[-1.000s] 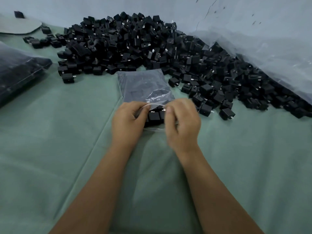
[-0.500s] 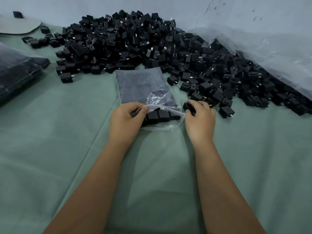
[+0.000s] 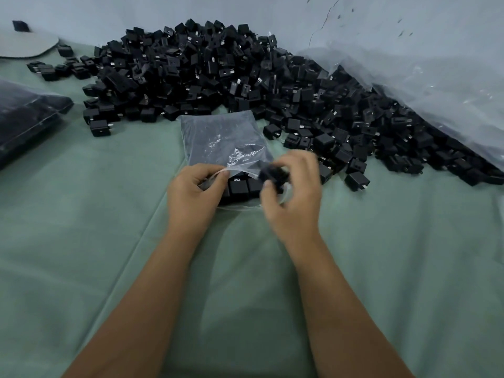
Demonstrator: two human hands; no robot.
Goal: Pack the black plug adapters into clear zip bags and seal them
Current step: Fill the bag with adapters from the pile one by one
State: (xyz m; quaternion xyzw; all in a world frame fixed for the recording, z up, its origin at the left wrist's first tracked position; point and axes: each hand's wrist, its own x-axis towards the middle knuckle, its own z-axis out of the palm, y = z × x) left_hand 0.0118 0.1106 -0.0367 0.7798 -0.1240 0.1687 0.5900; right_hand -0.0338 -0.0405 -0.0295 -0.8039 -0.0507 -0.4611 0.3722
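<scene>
Since half a second earlier, the right hand had come back from the pile pinching an adapter at the bag mouth. The left hand pinched the bag's upper lip, likely lifting it so the mouth stayed open for loading. The bag lay flat on the green-clothed desk, against a pale wall; filled bags sat far left.

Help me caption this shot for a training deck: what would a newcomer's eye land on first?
First, the big heap of black plug adapters along the wall behind the green cloth. Next, at centre, the clear zip bag, its mouth held open by the left hand while the right hand brings a blurred adapter to it. A large crumpled plastic sheet lies far right.
</scene>
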